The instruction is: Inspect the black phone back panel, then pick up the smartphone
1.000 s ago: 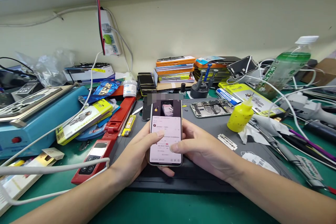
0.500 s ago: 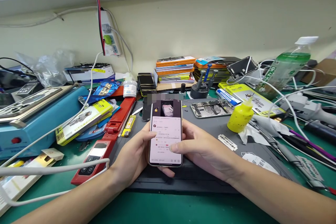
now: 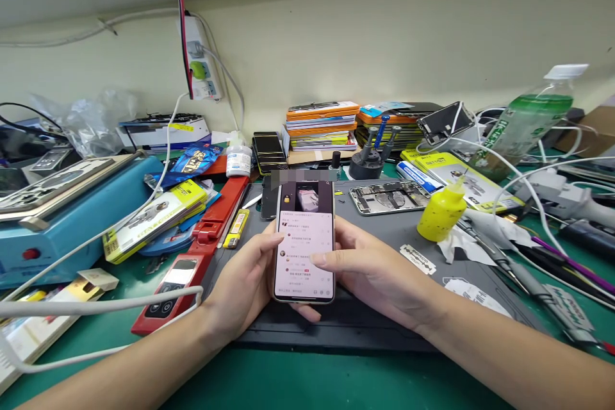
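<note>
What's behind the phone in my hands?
Behind the phone, the grey mat and part of a dark slab show. The mat directly behind it and most fingers are covered.

A green table (image 3: pixel 336 379) holds a grey mat (image 3: pixel 379 230); left of the mat, a blue machine (image 3: pixel 84 224); right of the mat, a blade (image 3: pixel 571 307).

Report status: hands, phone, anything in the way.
Left hand, right hand: both holding phone. Screen lit. Right thumb covers part of it. Yellow bottle off right, clear of hands.
</note>
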Motion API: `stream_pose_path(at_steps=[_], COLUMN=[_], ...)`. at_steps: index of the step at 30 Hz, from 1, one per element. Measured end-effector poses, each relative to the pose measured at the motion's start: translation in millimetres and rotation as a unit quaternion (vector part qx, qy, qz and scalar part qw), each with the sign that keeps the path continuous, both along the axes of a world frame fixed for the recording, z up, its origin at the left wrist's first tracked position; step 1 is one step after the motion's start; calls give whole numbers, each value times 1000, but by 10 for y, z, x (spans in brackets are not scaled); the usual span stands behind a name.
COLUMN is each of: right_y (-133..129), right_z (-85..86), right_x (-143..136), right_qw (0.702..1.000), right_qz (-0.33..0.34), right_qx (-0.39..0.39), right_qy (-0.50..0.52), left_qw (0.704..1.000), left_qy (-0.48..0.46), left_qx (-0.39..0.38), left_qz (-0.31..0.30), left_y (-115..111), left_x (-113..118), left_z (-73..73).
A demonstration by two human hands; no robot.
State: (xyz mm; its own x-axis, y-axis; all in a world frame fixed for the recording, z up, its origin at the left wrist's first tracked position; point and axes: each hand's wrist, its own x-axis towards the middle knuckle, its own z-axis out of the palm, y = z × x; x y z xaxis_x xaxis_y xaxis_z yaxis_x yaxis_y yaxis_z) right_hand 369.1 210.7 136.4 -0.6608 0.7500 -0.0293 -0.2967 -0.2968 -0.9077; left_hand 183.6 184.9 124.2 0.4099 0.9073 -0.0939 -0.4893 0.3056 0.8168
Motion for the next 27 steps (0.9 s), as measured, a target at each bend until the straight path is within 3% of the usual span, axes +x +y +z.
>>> stream_pose_path(at_steps=[27], right_y=[10], right_z=[4], right_x=[4], right_qw=[1000], right_qz=[1], right_qx=[-14], right_qy=[10], left_qw=[999], left_qy=[2], left_qx=[25], left_qz=[-23], left_y=[6], left_x=[-16], left_z=[2])
